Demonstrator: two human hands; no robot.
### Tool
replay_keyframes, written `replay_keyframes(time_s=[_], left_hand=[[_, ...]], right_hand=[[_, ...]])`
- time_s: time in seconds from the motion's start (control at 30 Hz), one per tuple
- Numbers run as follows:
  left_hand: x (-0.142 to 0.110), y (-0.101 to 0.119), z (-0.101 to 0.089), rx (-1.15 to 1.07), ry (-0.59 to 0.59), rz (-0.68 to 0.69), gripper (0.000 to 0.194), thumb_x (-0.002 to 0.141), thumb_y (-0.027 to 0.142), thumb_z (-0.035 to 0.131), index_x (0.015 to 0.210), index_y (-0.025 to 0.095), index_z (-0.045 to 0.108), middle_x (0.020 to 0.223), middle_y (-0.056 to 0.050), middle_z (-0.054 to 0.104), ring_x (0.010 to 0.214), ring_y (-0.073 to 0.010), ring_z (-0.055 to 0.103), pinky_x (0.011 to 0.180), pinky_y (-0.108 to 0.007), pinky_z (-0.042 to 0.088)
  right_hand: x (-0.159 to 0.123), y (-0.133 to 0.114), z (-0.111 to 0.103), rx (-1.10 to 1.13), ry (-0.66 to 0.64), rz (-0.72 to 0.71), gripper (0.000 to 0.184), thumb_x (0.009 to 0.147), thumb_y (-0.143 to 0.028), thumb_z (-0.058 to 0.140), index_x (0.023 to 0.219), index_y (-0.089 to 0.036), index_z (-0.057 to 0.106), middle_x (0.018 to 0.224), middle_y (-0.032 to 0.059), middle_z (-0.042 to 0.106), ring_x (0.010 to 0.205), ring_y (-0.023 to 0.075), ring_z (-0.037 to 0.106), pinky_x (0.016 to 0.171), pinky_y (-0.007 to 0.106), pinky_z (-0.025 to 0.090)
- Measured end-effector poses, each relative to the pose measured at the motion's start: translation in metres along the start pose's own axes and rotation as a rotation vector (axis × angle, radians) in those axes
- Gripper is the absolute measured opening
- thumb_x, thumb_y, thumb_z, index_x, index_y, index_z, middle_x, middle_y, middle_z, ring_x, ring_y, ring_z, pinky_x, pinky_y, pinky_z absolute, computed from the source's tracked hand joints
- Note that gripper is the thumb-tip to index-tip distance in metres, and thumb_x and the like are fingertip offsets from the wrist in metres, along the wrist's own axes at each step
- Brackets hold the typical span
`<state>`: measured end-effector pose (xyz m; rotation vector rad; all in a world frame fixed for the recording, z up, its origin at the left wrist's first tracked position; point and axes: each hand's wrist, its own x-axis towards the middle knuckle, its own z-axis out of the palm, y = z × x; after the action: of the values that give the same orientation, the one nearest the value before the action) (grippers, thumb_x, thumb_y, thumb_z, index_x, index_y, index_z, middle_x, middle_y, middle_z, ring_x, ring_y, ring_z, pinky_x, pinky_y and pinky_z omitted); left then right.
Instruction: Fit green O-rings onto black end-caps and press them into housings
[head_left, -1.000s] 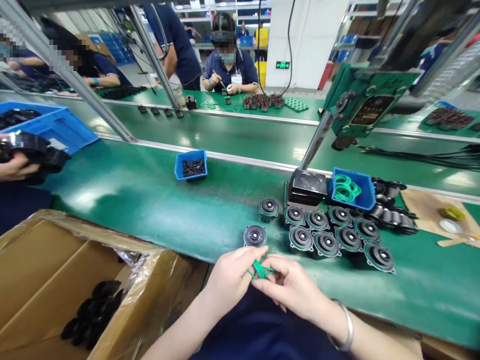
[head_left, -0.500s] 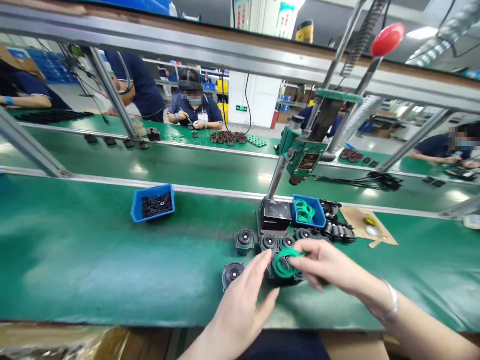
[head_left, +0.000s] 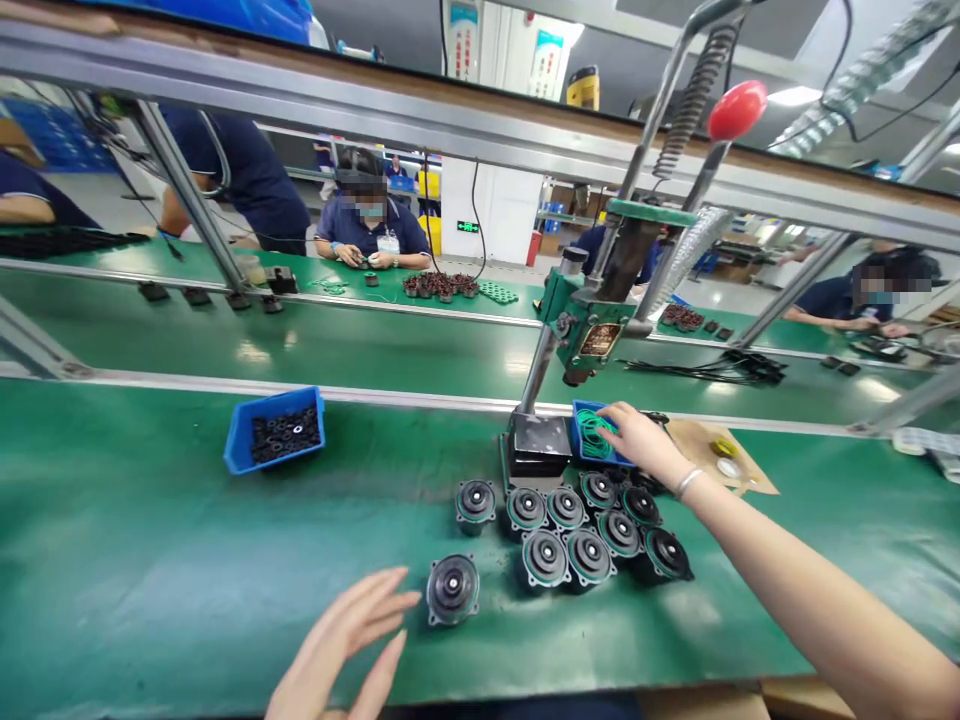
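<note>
Rings (head_left: 592, 438) beside the press (head_left: 600, 338) lie at my right hand (head_left: 642, 441), closure unclear; my left hand (head_left: 336, 640), fingers apart, hangs front-left of the press.

You are at a factory assembly line. Beyond your hands (head_left: 349, 640), co-workers (head_left: 371, 225) sit at a long green bench (head_left: 337, 345). A lever press (head_left: 592, 320) stands near your right hand (head_left: 637, 440); rows of identical black motor-like parts (head_left: 590, 556) stand between your hands.
</note>
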<state>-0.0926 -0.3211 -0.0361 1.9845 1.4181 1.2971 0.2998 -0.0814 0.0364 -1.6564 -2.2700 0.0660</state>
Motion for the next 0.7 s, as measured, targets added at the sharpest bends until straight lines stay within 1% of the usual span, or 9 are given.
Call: replay_keyframes(time_s=[0.07, 0.1, 0.17, 0.23, 0.3, 0.4, 0.47, 0.57, 0.7], left_hand=[[0.002, -0.005, -0.004, 0.057, -0.013, -0.067, 0.055, 0.094, 0.024, 0.057, 0.146, 0.03, 0.038, 0.143, -0.01, 0.053, 0.117, -0.0261, 0.066, 0.096, -0.037, 0.06], [0.005, -0.006, -0.002, 0.095, -0.042, -0.087, 0.065, 0.091, 0.03, 0.064, 0.149, 0.03, 0.034, 0.148, -0.012, 0.047, 0.127, -0.0309, 0.059, 0.101, -0.045, 0.056], [0.014, -0.006, 0.007, 0.151, -0.144, -0.116, 0.095, 0.078, 0.038, 0.078, 0.154, 0.032, 0.021, 0.158, -0.015, 0.031, 0.141, -0.0389, 0.04, 0.108, -0.058, 0.046], [0.026, -0.005, 0.021, 0.16, -0.259, -0.143, 0.124, 0.065, 0.04, 0.089, 0.156, 0.033, 0.005, 0.164, -0.017, 0.014, 0.147, -0.0421, 0.025, 0.111, -0.062, 0.038], [0.038, -0.005, 0.037, 0.135, -0.344, -0.166, 0.14, 0.057, 0.04, 0.093, 0.156, 0.033, -0.007, 0.165, -0.018, 0.001, 0.15, -0.0417, 0.017, 0.113, -0.061, 0.035], [0.056, -0.005, 0.055, 0.095, -0.416, -0.157, 0.143, 0.057, 0.041, 0.093, 0.155, 0.034, -0.013, 0.165, -0.017, -0.006, 0.151, -0.0395, 0.012, 0.116, -0.059, 0.032], [0.067, -0.003, 0.064, 0.086, -0.465, -0.134, 0.143, 0.058, 0.044, 0.092, 0.154, 0.033, -0.013, 0.165, -0.017, -0.008, 0.152, -0.0393, 0.01, 0.117, -0.059, 0.03], [0.08, 0.004, 0.072, 0.108, -0.536, -0.119, 0.141, 0.058, 0.048, 0.091, 0.155, 0.032, -0.011, 0.164, -0.019, -0.003, 0.151, -0.0402, 0.012, 0.118, -0.059, 0.03], [0.09, 0.018, 0.077, 0.186, -0.549, -0.174, 0.136, 0.058, 0.045, 0.091, 0.157, 0.028, -0.001, 0.161, -0.019, 0.011, 0.149, -0.0397, 0.022, 0.116, -0.056, 0.035]], right_hand=[[-0.007, -0.002, -0.015, 0.021, 0.032, 0.001, 0.025, 0.092, -0.03, 0.054, 0.105, -0.013, 0.066, 0.107, 0.0146, 0.065, 0.091, 0.0241, 0.067, 0.089, 0.037, 0.052], [-0.013, -0.002, -0.022, 0.039, 0.043, 0.001, 0.028, 0.093, -0.035, 0.052, 0.106, -0.014, 0.066, 0.105, 0.0135, 0.066, 0.086, 0.0229, 0.067, 0.084, 0.037, 0.053], [-0.032, -0.003, -0.032, 0.112, 0.048, -0.004, 0.034, 0.095, -0.044, 0.05, 0.108, -0.016, 0.065, 0.098, 0.0104, 0.067, 0.075, 0.0197, 0.066, 0.075, 0.034, 0.055], [-0.057, 0.0, -0.032, 0.214, 0.044, -0.032, 0.039, 0.095, -0.052, 0.05, 0.111, -0.019, 0.064, 0.099, 0.0089, 0.069, 0.078, 0.0194, 0.067, 0.073, 0.032, 0.056], [-0.086, 0.007, -0.022, 0.276, 0.06, -0.07, 0.041, 0.092, -0.056, 0.053, 0.114, -0.022, 0.064, 0.109, 0.0093, 0.068, 0.095, 0.0226, 0.067, 0.086, 0.036, 0.056], [-0.123, 0.022, 0.004, 0.267, 0.06, -0.083, 0.044, 0.091, -0.056, 0.055, 0.121, -0.025, 0.062, 0.128, 0.0094, 0.062, 0.121, 0.0275, 0.059, 0.106, 0.045, 0.047], [-0.14, 0.031, 0.021, 0.272, 0.036, -0.062, 0.047, 0.091, -0.055, 0.055, 0.128, -0.026, 0.059, 0.136, 0.0102, 0.057, 0.129, 0.0295, 0.052, 0.11, 0.05, 0.043], [-0.152, 0.036, 0.036, 0.342, 0.032, -0.02, 0.049, 0.093, -0.053, 0.051, 0.134, -0.026, 0.053, 0.144, 0.012, 0.049, 0.134, 0.0303, 0.047, 0.112, 0.052, 0.04], [-0.155, 0.029, 0.046, 0.443, 0.082, 0.05, 0.045, 0.095, -0.052, 0.048, 0.132, -0.026, 0.053, 0.144, 0.0117, 0.047, 0.135, 0.0296, 0.046, 0.113, 0.051, 0.04]])
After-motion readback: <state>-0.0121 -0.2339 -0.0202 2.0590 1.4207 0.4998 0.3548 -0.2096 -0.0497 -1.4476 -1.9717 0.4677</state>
